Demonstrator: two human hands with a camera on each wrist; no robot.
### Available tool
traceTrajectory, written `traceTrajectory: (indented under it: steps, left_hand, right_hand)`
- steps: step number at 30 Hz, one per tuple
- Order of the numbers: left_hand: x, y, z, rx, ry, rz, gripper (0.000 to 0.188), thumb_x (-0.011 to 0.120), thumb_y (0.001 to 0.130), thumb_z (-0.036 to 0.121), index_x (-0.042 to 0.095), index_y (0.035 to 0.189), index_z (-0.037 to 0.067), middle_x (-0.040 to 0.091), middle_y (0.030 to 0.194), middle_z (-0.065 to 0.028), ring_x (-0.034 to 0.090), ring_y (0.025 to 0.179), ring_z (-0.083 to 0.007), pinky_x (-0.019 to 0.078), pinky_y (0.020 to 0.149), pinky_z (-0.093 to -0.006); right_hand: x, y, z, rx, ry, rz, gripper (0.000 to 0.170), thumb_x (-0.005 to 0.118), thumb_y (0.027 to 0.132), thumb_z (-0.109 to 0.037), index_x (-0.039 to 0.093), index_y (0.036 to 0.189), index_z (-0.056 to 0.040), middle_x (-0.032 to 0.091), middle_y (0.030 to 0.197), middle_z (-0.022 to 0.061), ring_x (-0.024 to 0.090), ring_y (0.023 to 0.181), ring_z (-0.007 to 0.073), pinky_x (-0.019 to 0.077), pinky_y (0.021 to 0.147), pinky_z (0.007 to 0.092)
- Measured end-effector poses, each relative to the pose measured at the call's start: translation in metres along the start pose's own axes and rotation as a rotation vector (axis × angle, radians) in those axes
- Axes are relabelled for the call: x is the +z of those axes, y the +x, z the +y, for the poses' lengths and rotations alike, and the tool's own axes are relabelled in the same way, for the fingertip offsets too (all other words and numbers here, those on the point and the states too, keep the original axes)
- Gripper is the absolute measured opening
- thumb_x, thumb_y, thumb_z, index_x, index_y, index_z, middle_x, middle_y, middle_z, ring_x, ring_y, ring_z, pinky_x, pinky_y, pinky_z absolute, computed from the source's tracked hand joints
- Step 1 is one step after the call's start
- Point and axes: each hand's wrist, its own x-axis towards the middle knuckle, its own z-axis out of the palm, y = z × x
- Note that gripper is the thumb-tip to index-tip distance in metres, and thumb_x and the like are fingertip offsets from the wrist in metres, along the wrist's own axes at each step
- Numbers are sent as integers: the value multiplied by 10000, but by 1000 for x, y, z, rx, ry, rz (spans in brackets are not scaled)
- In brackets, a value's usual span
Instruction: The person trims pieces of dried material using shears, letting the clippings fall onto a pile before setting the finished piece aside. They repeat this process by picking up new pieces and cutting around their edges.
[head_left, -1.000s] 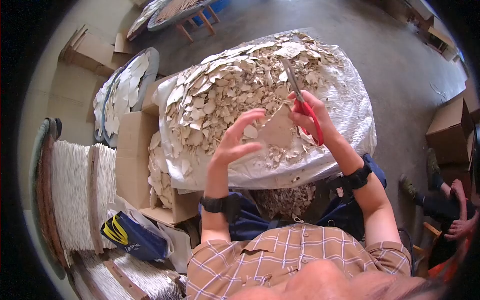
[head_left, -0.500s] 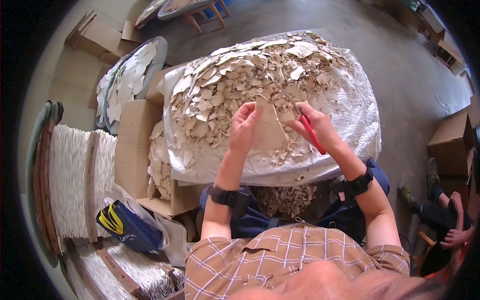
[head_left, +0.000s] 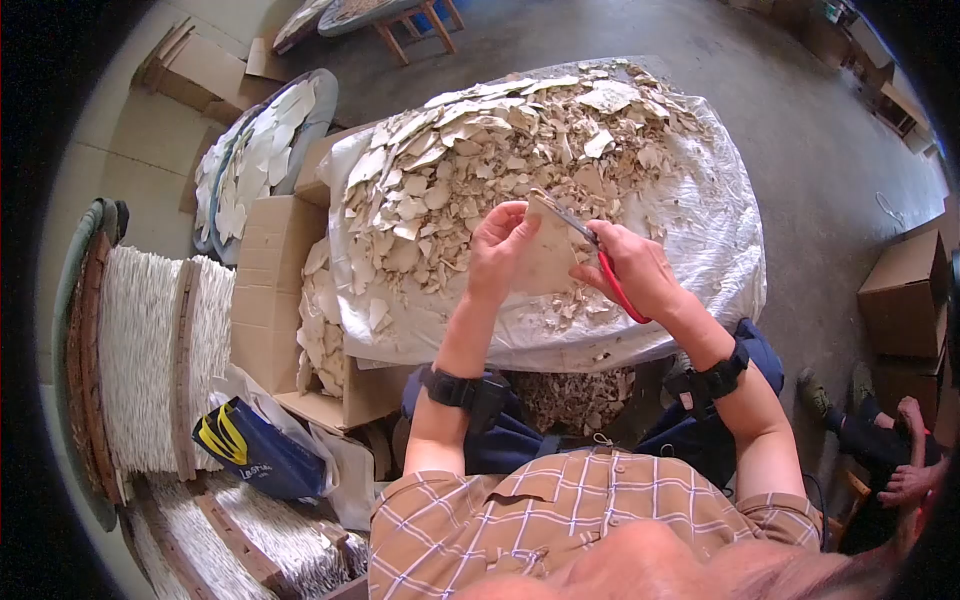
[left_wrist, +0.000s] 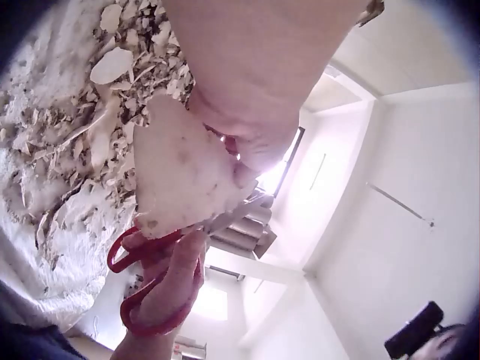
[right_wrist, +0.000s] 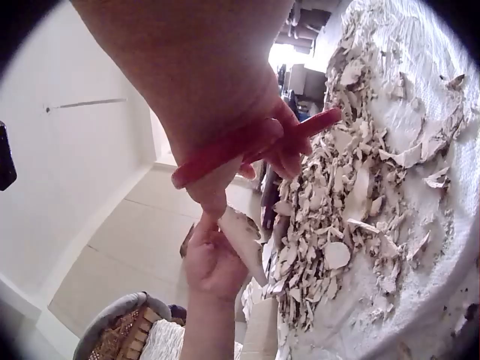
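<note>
My left hand [head_left: 497, 252] pinches a thin, flat off-white piece [left_wrist: 180, 165] by its upper edge between thumb and fingers. The piece is roughly triangular, with faint brownish spots and an uneven rim. In my right hand [head_left: 640, 268] are red-handled scissors [head_left: 618, 288], fingers through the loops. Their metal blades run along the piece's edge, pointing at the left fingertips. Seen from the right wrist, the red loops [right_wrist: 225, 154] circle the right hand, above the piece [right_wrist: 244, 240]. Both hands are over the near part of a pile of similar dry pieces [head_left: 450, 185].
The pile lies on a white plastic sheet [head_left: 720, 220] over a table. On the left stand an open cardboard box [head_left: 268, 270], a navy bag [head_left: 265, 450] and stacked white sheets [head_left: 145, 360]. Another person sits at the right, near more boxes [head_left: 900, 270].
The left hand, spread and without the piece one second ago, took hold of it. The scissors swung leftward, and their blades came from beside the piece onto its upper edge.
</note>
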Motion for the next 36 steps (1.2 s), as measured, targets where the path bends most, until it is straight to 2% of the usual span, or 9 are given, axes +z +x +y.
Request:
traceTrajectory:
  steps: [13, 33, 36]
  left_hand:
    - [6, 2, -3, 39, 0, 63, 160, 604, 826, 127, 579, 944, 22, 608, 831, -7, 544, 725, -53, 442, 648, -187]
    - [6, 3, -3, 41, -10, 20, 154, 605, 820, 98, 580, 952, 22, 611, 845, -7, 542, 742, -49, 434, 669, -181]
    - [3, 3, -3, 35, 8, 0, 160, 608, 818, 97, 583, 956, 20, 618, 840, -12, 548, 734, -49, 439, 659, -179]
  right_hand:
    - [-6, -3, 2, -36, -18, -1, 482, 666, 727, -347, 484, 1049, -38, 563, 802, 144, 572, 748, 319, 457, 643, 381]
    - [-4, -5, 2, -25, -5, 68, 493, 656, 729, -381, 503, 1039, -28, 574, 808, 144, 586, 742, 308, 463, 628, 370]
    - [-8, -4, 1, 14, 31, -1, 452, 648, 739, -379, 509, 1005, -40, 581, 784, 154, 586, 733, 323, 458, 619, 381]
